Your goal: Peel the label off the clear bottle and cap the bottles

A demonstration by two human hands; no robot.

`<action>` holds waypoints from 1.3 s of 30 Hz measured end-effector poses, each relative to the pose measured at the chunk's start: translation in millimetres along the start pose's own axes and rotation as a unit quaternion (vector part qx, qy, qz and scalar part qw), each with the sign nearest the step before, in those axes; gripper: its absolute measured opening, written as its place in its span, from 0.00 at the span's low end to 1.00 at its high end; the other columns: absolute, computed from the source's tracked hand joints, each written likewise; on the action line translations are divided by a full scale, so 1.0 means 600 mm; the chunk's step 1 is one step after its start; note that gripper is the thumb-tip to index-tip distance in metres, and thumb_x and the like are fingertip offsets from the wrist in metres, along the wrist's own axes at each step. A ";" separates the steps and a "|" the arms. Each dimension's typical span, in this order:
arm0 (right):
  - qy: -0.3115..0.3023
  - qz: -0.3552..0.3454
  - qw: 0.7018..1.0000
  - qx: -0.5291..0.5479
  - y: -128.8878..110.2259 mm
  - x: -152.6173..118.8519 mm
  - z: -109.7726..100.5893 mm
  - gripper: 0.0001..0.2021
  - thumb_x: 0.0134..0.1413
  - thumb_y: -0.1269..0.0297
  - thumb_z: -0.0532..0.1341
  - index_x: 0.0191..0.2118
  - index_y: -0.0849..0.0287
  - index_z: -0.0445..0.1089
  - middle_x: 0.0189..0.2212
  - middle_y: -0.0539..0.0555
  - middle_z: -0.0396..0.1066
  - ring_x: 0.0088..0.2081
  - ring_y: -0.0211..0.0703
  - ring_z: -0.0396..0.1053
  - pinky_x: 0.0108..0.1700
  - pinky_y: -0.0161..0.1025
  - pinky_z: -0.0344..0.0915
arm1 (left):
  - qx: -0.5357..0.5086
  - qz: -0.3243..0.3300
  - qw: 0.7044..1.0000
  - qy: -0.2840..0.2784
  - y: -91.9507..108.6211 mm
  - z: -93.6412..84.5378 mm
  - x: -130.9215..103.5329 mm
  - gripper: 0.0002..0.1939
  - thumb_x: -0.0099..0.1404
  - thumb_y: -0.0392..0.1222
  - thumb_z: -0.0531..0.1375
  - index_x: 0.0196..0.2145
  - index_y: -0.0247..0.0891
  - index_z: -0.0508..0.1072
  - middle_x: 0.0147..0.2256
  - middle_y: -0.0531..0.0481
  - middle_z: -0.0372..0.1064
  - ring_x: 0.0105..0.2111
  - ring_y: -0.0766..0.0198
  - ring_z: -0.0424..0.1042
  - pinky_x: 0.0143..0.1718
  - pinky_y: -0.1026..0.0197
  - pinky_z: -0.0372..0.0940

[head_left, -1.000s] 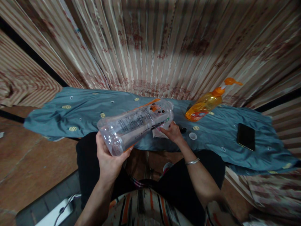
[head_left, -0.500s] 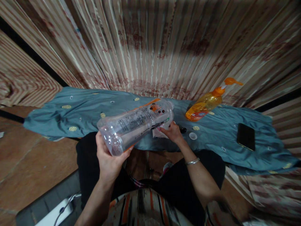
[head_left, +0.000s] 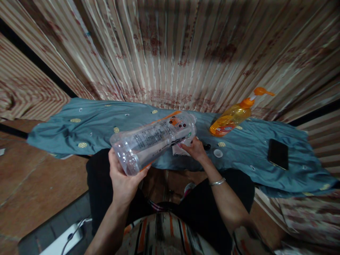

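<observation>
A large clear plastic bottle (head_left: pixel 155 140) with a printed, orange-edged label lies tilted across the front of me, its far right end higher than its near left end. My left hand (head_left: pixel 124 180) is closed around the near end from below. At the other end my right hand (head_left: pixel 196 149) grips the bottle's lower side, thumb stretched along it and other fingers partly hidden behind. Beneath that end, a pale pink-white cloth or packet (head_left: pixel 180 151) shows on the table. Close to my right wrist sit a small black object (head_left: pixel 207 146) and a white cap (head_left: pixel 218 153).
An orange pump bottle (head_left: pixel 230 118) stands at the back right of the cloth-covered table (head_left: pixel 98 122). A black phone (head_left: pixel 277 154) lies farther right. Behind the table hangs a striped curtain (head_left: pixel 170 53). At lower left, a white power strip (head_left: pixel 63 241) rests on a grey surface.
</observation>
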State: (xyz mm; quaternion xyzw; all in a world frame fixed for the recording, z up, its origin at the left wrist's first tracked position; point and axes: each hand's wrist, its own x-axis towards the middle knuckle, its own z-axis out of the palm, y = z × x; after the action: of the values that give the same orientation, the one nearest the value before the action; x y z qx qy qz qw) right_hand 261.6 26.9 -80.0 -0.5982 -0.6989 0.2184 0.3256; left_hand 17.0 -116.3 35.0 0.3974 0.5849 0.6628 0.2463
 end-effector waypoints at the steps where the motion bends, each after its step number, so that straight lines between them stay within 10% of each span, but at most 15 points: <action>1: 0.001 0.001 1.000 0.001 -0.001 0.000 0.000 0.24 0.49 0.58 0.71 0.51 0.58 0.70 0.42 0.59 0.83 0.45 0.57 0.82 0.45 0.46 0.76 | -0.002 0.000 1.000 0.000 0.001 0.000 0.000 0.51 0.39 0.52 0.80 0.58 0.37 0.68 0.42 0.46 0.75 0.40 0.56 0.78 0.45 0.55 0.75; 39: -0.003 0.003 1.000 0.018 0.001 0.001 -0.001 0.24 0.48 0.57 0.71 0.50 0.59 0.71 0.43 0.61 0.83 0.45 0.58 0.82 0.44 0.47 0.76 | 0.001 0.004 1.000 0.009 0.006 0.002 0.005 0.48 0.37 0.51 0.81 0.54 0.37 0.70 0.48 0.42 0.75 0.46 0.53 0.80 0.48 0.55 0.76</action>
State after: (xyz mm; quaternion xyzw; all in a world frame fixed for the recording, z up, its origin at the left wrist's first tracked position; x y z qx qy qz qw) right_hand 262.1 27.3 -80.0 -0.5935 -0.6944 0.2332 0.3333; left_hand 17.0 -113.9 39.5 0.3942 0.5861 0.6666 0.2381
